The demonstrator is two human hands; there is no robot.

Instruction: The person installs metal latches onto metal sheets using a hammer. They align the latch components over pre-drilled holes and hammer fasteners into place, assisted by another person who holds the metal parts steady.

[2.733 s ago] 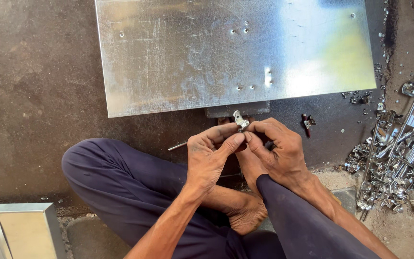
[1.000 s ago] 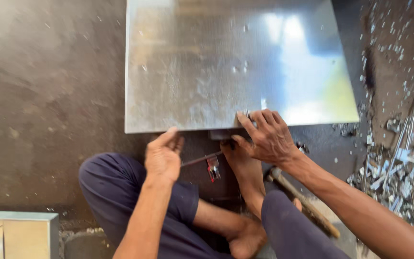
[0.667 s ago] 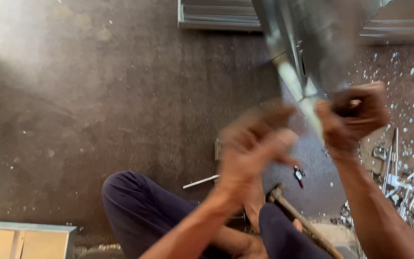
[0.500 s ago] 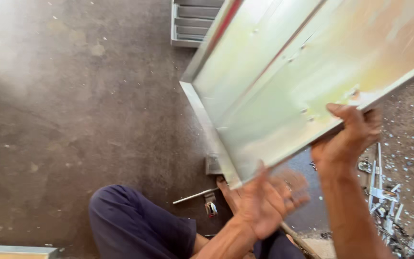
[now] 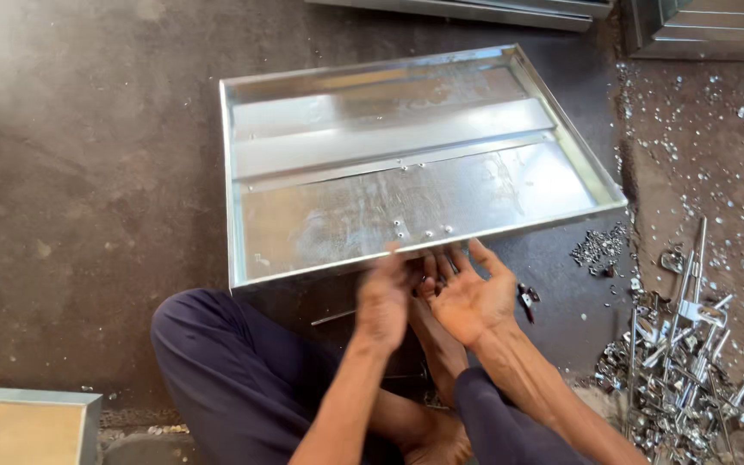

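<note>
A shiny sheet-metal panel (image 5: 372, 164) with raised rims lies hollow side up on the dark floor in front of me, its near rim tilted up over my legs. My left hand (image 5: 383, 295) is blurred, fingers together, right at that near rim. My right hand (image 5: 468, 293) is beside it, palm up with fingers spread, just below the rim and holding nothing. A thin metal rod (image 5: 333, 318) lies on the floor under the panel's near edge, next to my knee.
A heap of shiny metal fittings and rods (image 5: 682, 362) lies at the right, with small screws (image 5: 598, 250) scattered near the panel's corner. More metal panels (image 5: 699, 26) are stacked at the top. Another metal piece (image 5: 23, 422) sits at the bottom left.
The panel was lifted off the floor with both hands, flipped over and set down hollow side up. Both hands have come off it and now sit at its near rim.
</note>
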